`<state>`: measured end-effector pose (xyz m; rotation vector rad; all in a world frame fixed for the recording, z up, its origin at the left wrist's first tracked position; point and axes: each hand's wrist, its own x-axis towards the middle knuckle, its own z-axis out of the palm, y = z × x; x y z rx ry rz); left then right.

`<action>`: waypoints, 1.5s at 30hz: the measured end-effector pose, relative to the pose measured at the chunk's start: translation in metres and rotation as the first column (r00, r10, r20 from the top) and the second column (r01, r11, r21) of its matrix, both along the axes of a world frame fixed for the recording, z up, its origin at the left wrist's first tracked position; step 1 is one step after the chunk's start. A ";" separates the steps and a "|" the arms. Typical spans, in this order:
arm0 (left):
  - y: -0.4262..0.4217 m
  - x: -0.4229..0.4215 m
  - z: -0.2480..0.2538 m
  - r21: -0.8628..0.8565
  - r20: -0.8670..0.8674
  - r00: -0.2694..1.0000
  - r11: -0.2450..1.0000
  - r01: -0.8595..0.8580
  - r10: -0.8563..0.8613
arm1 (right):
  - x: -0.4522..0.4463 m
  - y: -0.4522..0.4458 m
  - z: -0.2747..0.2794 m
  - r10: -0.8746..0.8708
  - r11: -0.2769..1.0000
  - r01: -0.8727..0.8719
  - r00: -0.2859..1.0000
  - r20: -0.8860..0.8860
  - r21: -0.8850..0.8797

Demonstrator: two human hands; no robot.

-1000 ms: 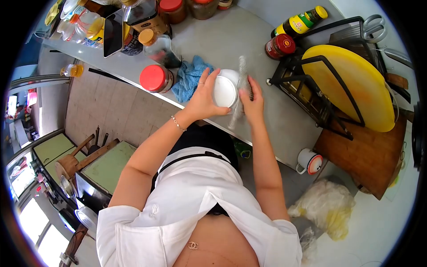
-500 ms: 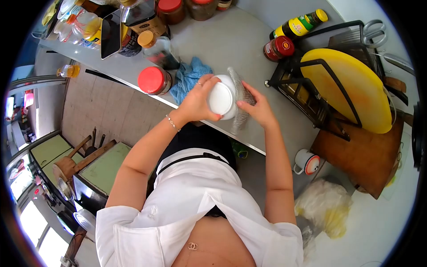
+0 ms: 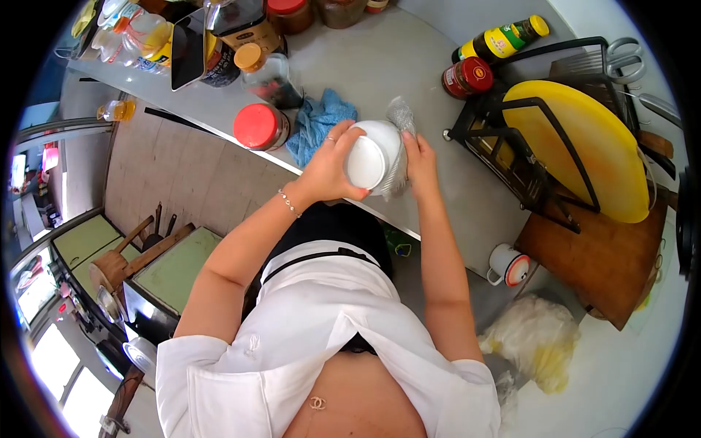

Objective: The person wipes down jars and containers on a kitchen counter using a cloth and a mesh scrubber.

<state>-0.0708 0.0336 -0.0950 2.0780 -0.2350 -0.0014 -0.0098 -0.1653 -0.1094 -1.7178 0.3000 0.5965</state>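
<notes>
Over the counter's front edge I hold a white bowl [image 3: 367, 162], tipped on its side so that its round foot shows. My left hand [image 3: 327, 165] grips it, the thumb near the foot and fingers over the upper side. A silvery-grey mesh cloth [image 3: 396, 171] lies against the bowl's right side. My right hand [image 3: 420, 162] is closed on this cloth and presses it to the bowl; some fingers are hidden behind it. Left of the bowl, a crumpled blue cloth [image 3: 320, 125] lies beside a jar with a red lid [image 3: 257, 127].
A cork-topped glass jar [image 3: 272, 79] and several bottles stand at the back left. On the right are a black rack [image 3: 537, 157] with a yellow cutting board [image 3: 584, 146], a red-lidded jar [image 3: 467, 77] and a yellow-capped bottle [image 3: 500, 40]. A white enamel mug [image 3: 505, 264] sits nearer me.
My right hand and the mesh cloth have shifted up along the bowl's right side, and the cloth is more bunched. The left hand keeps its grip. The whole view has shifted slightly.
</notes>
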 end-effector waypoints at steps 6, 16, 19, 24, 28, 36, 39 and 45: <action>0.012 0.008 -0.003 -0.026 0.008 1.000 1.000 -0.010 0.010 | -0.038 0.000 -0.025 0.023 0.999 -0.043 0.824 0.566 0.023; 0.022 -0.002 -0.004 -0.057 0.014 0.999 0.998 0.037 -0.036 | 0.002 -0.021 -0.056 -0.226 0.958 0.218 0.974 0.021 0.186; 0.029 -0.011 -0.020 -0.223 -0.111 0.993 0.973 -0.052 0.027 | 0.001 -0.045 -0.044 -0.400 0.760 0.426 0.902 -0.162 0.491; 0.027 -0.012 -0.014 -0.372 -0.254 0.965 0.915 -0.159 0.064 | -0.001 -0.066 -0.047 -0.205 0.951 0.246 0.956 0.212 -0.186; 0.018 -0.011 -0.015 -0.400 -0.304 0.944 0.882 -0.250 0.129 | -0.014 -0.027 0.006 -0.015 0.797 0.314 0.864 0.503 -0.516; -0.003 -0.001 -0.001 -0.289 -0.392 0.873 0.862 -0.417 0.291 | -0.054 0.042 0.034 0.346 0.858 0.080 0.638 0.687 -0.507; -0.005 0.001 -0.007 -0.181 -0.350 0.875 0.893 -0.413 0.334 | -0.048 0.037 0.033 0.339 0.837 0.098 0.678 0.652 -0.538; -0.010 0.005 -0.007 -0.158 -0.347 0.849 0.868 -0.471 0.397 | -0.052 0.035 0.035 0.367 0.854 0.072 0.618 0.696 -0.515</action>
